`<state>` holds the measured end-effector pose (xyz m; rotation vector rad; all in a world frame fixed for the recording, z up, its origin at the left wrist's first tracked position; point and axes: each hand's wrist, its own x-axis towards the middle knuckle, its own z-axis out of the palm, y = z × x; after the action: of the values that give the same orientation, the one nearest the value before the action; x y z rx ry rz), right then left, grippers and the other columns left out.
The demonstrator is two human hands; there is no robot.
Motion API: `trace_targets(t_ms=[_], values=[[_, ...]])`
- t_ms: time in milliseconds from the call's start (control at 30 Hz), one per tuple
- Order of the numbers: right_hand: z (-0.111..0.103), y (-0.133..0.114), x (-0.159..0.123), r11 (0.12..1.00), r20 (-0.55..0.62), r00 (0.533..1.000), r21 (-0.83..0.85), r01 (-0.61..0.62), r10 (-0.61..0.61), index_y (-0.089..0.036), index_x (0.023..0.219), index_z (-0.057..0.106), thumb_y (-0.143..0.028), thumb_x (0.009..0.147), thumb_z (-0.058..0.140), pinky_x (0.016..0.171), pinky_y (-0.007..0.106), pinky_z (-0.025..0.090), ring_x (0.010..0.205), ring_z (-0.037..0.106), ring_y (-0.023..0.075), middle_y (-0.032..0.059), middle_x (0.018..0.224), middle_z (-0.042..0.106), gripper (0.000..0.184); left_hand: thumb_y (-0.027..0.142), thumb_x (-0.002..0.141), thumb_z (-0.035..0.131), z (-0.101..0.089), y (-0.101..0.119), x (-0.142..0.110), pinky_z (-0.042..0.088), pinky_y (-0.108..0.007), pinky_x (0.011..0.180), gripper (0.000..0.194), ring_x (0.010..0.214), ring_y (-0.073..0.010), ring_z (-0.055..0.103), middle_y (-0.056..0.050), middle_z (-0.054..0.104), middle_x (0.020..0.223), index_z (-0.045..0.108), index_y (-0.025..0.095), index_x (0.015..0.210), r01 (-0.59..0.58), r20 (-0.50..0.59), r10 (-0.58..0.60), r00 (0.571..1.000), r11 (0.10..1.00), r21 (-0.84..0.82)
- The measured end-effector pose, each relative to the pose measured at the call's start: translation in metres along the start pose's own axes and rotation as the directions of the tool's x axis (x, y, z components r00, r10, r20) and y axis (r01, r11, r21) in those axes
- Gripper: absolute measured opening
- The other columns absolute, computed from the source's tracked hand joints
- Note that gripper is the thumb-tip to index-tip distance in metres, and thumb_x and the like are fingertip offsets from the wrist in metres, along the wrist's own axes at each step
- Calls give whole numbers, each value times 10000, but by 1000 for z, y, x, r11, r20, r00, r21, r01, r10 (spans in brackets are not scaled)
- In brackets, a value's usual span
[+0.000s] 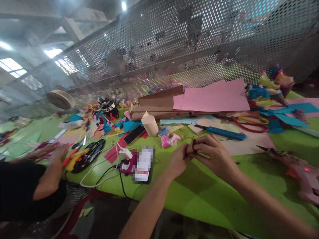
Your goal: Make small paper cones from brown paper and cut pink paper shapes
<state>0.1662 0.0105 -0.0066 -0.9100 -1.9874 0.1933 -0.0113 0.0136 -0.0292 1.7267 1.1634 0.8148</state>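
My left hand (178,161) and my right hand (214,154) meet above the green tabletop, fingers closed from both sides on a small brown paper piece (190,148). It looks curled or rolled; the fingers cover much of it. Just beyond the hands lie small plastic bags with pink contents (167,140) and a blue-handled tool (224,132). A lit phone (143,166) rests to the left of my left hand. Off to the right of my right hand lies a pink glue gun (302,176) with a red light.
Pink paper sheets (214,97) and brown paper (159,101) lean near a perforated metal screen (154,53). Scissors (250,124) and paper ice-cream cones (274,86) are at right. Left are a cream roll (150,125), a power strip (127,166), cables, and a co-worker's arm (51,172).
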Motion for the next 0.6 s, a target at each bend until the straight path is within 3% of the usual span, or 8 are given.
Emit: trace_targets(t_ms=[267, 433, 600], values=[[-24, 1, 7, 973, -121, 974, 149, -174, 193, -316, 944, 748, -400, 886, 714, 810, 446, 545, 938, 640, 272, 67, 965, 639, 107, 346, 881, 643, -2, 10, 1, 481, -376, 921, 226, 986, -223, 575, -36, 662, 1002, 622, 194, 1048, 82, -73, -95, 993, 983, -167], [-13, 2, 3, 983, -75, 988, 138, -124, 135, -329, 1001, 764, -371, 906, 691, 861, 476, 527, 1038, 617, 289, 87, 1086, 638, 126, 248, 881, 638, 0, 8, 2, 446, -411, 1051, 322, 1163, -238, 581, -66, 678, 1205, 620, 206, 1200, 93, -1, -99, 995, 942, -321], [-3, 5, 1, 994, -50, 994, 37, -99, 100, -286, 806, 734, -350, 901, 691, 872, 527, 488, 1089, 591, 327, 99, 1143, 664, 122, 167, 832, 642, 2, 8, 2, 441, -419, 1055, 291, 1149, -240, 590, -46, 694, 1143, 643, 197, 1121, 131, 68, -116, 991, 945, -298]])
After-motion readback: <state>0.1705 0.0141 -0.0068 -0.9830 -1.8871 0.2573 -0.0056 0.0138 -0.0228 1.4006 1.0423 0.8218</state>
